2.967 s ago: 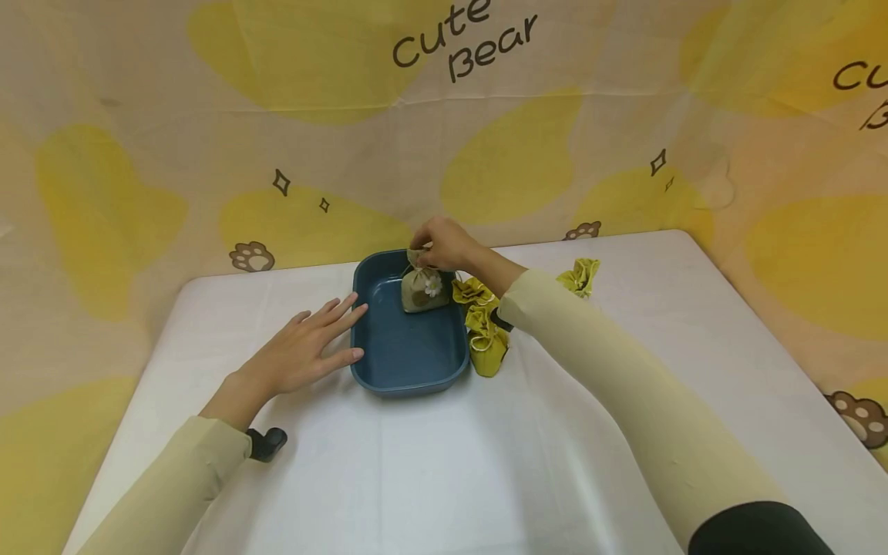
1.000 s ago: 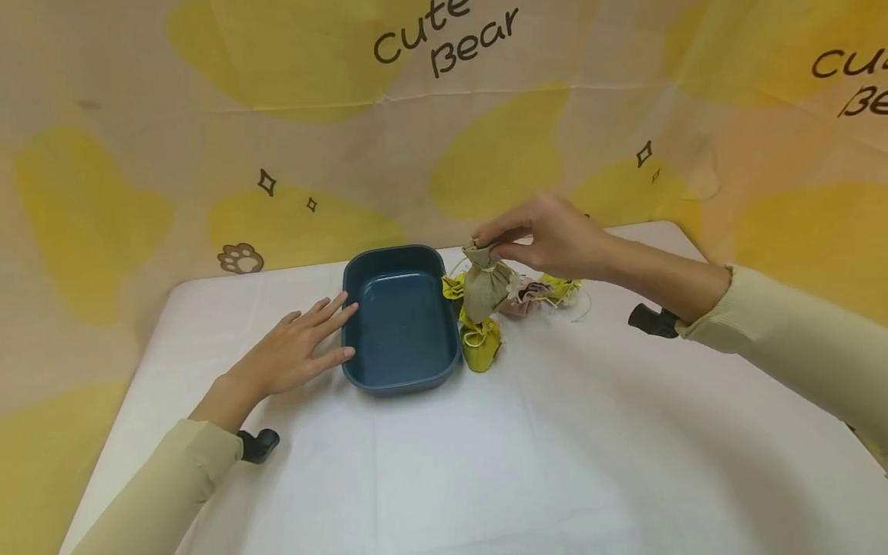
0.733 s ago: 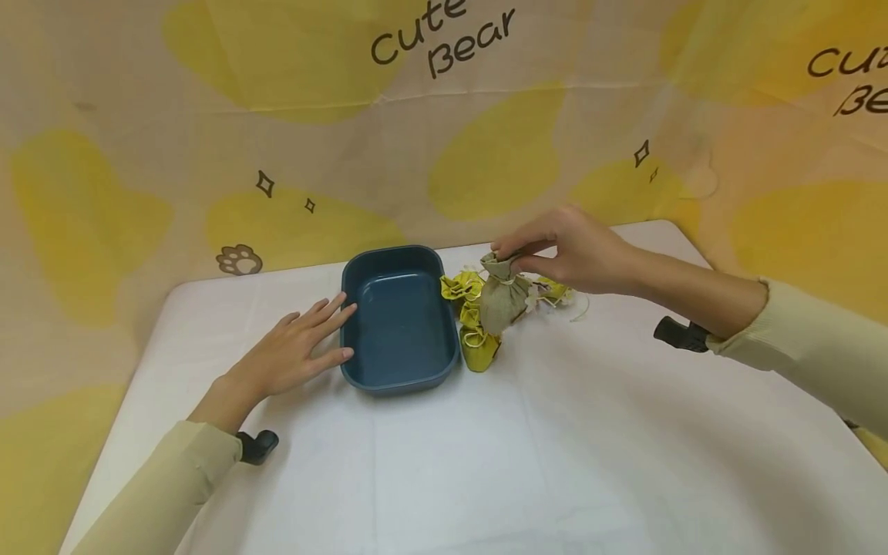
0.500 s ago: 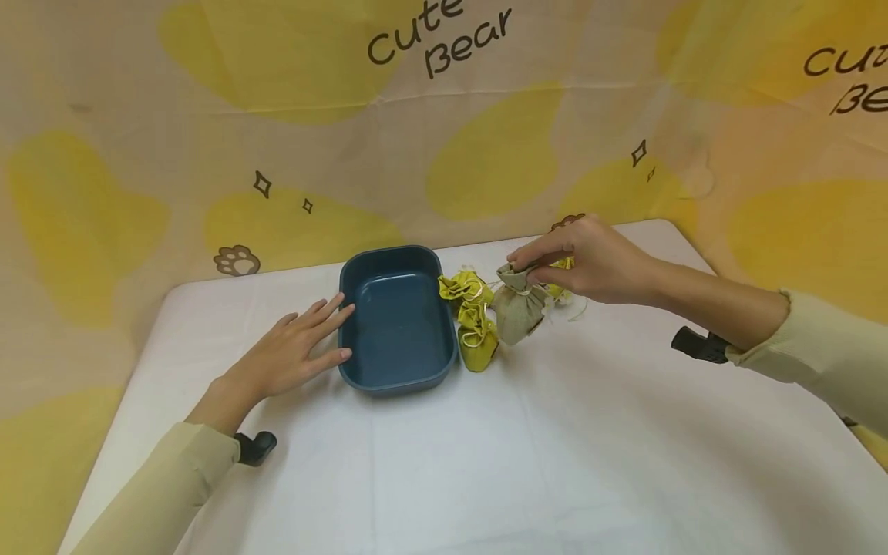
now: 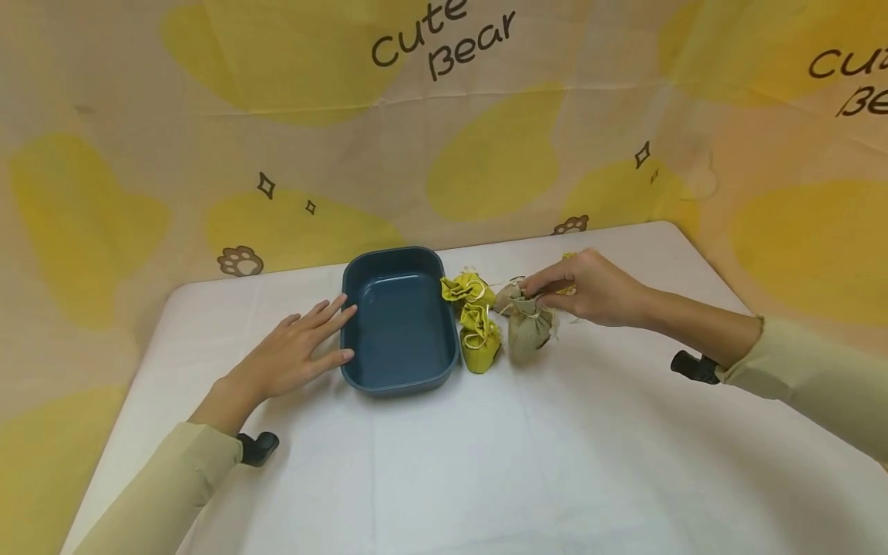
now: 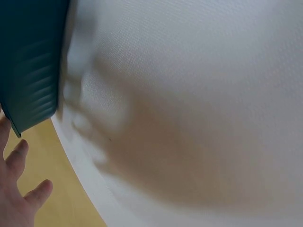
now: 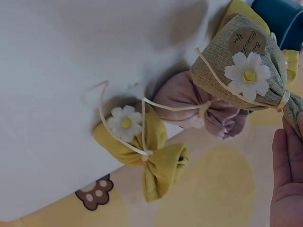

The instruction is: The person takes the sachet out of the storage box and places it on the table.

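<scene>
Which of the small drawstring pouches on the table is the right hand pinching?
The grey-green burlap pouch with the white daisy, pinched at its neck by the right hand; the yellow pouches and pink pouch lie untouched.

Pink pouch (image 7: 189, 101) beside yellow pouch (image 7: 142, 142).

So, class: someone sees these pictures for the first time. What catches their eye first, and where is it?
The dark blue tray sits mid-table with nothing in it, the left hand flat against its left side. Just right of it, the right hand pinches the tied neck of a grey-green sachet with a daisy, standing beside two yellow sachets.
</scene>
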Motion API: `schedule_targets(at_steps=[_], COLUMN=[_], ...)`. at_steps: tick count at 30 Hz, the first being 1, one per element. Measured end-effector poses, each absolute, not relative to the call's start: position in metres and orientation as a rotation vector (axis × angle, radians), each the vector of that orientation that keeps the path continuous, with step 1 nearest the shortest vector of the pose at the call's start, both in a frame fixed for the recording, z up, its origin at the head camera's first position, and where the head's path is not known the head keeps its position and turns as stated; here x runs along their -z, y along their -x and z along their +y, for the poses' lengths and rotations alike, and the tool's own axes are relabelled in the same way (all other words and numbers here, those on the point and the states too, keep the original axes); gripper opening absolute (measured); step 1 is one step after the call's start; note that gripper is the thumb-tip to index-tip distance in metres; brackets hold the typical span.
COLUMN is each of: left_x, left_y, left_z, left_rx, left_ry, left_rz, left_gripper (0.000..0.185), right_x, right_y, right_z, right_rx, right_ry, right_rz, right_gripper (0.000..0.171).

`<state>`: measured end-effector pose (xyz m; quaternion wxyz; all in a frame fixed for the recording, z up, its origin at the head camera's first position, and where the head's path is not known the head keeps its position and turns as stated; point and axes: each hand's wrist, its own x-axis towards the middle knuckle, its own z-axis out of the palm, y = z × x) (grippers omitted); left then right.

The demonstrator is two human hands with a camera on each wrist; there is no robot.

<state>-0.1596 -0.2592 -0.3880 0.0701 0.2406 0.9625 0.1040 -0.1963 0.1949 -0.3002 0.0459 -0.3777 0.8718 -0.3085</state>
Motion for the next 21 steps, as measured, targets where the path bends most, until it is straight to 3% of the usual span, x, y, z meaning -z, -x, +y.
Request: schedule_targets(at_steps=[10,21], left_x=[0.389,0.380], left_y=[0.160,0.164], left_z=[-0.262,-0.263], left_rx=[-0.300,-0.342], left_ry=[-0.727,-0.784], left_rz=[2.901,2.995], left_gripper=[0.075,0.071], right_x=[0.310,0.288], right_y=[0.205,0.230], right_z=[0.197,0.221], right_rx=[0.974,0.663], right_ry=[1.109,0.832], right_rz=[2.652,2.923], right_gripper=[0.029,0.061])
